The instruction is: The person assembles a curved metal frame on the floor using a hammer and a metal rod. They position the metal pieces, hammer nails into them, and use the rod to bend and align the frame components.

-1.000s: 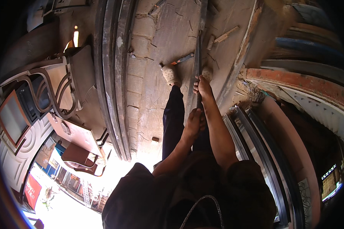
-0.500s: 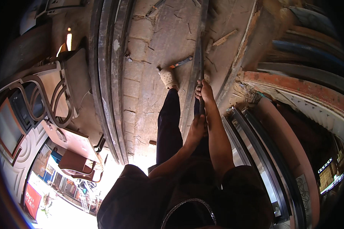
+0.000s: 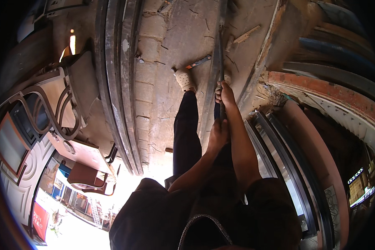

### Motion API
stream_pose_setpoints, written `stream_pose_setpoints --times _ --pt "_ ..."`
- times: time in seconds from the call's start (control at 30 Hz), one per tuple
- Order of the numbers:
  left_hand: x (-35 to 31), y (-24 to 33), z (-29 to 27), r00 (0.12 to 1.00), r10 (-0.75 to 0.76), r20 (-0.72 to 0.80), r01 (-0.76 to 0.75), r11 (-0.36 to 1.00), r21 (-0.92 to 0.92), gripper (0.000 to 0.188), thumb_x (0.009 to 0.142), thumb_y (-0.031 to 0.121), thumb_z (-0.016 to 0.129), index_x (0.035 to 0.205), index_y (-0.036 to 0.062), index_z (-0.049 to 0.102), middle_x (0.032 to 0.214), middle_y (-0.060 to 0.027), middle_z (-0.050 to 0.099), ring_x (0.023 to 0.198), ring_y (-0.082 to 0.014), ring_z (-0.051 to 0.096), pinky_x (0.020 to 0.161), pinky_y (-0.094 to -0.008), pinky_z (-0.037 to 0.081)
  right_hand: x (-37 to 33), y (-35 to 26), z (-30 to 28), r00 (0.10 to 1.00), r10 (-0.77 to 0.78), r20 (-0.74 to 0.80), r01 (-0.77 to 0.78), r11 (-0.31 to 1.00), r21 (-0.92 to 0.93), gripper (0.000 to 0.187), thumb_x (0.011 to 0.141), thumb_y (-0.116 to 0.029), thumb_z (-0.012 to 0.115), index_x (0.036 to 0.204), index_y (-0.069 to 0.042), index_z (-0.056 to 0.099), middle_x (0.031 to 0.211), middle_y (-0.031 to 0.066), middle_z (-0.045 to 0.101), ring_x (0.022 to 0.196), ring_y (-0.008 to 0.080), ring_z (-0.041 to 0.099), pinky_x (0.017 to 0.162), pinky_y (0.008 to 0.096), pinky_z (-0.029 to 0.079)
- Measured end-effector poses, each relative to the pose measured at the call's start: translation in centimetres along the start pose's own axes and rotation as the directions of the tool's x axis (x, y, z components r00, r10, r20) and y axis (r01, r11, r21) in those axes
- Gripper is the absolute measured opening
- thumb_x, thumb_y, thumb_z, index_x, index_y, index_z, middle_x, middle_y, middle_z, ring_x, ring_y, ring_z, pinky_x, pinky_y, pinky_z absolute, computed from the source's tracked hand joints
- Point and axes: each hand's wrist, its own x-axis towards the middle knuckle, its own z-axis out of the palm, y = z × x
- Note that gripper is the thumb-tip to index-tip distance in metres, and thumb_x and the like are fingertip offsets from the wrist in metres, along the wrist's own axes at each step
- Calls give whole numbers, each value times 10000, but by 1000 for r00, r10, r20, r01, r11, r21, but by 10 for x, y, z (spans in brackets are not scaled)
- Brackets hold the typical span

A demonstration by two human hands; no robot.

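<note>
On the workshop floor: a long dark metal bar point(image 3: 218, 58) runs away from the person, between the feet, over the brick floor point(image 3: 154, 83).
Landmark: the bar; every place below is told from it.
Right hand point(image 3: 226, 92): farther along the bar, fingers wrapped closed around it.
Left hand point(image 3: 218, 132): nearer the body, also clenched on the bar, just behind the right hand.
Shoe point(image 3: 184, 79): pale, planted just left of the bar; a small tool with an orange handle point(image 3: 198, 62) lies beside it.
Frames: curved metal rails point(image 3: 118, 83) lie well left of the bar, more point(image 3: 279, 166) to its right.
Progress: the bar is gripped and lined up; I judge the work on it under way, with no finished result visible.
Left to do: cannot tell, since the bar's far end is too dim to read.
</note>
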Motion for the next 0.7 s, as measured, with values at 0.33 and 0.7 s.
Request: stream_pose_setpoints --times 0.33,0.7 --pt "60 -149 -7 974 -98 -205 87 994 -61 439 1021 323 380 1055 -42 622 757 -99 641 673 -175 607 621 -338 472 -35 159 -62 957 -286 54 267 788 -555 290 935 -236 588 1062 16 524 755 105 622 622 227 632 589 375 508" --pt "14 -58 46 997 -45 61 68 890 -452 333 1020 409 410 805 155 426 605 63 347 459 -44 329 406 -226 277 -6 9 -41 997 -25 73 28 999 -35 191 967 -316 545 976 -130 503 616 -46 415 428 68 359 381 245 298"
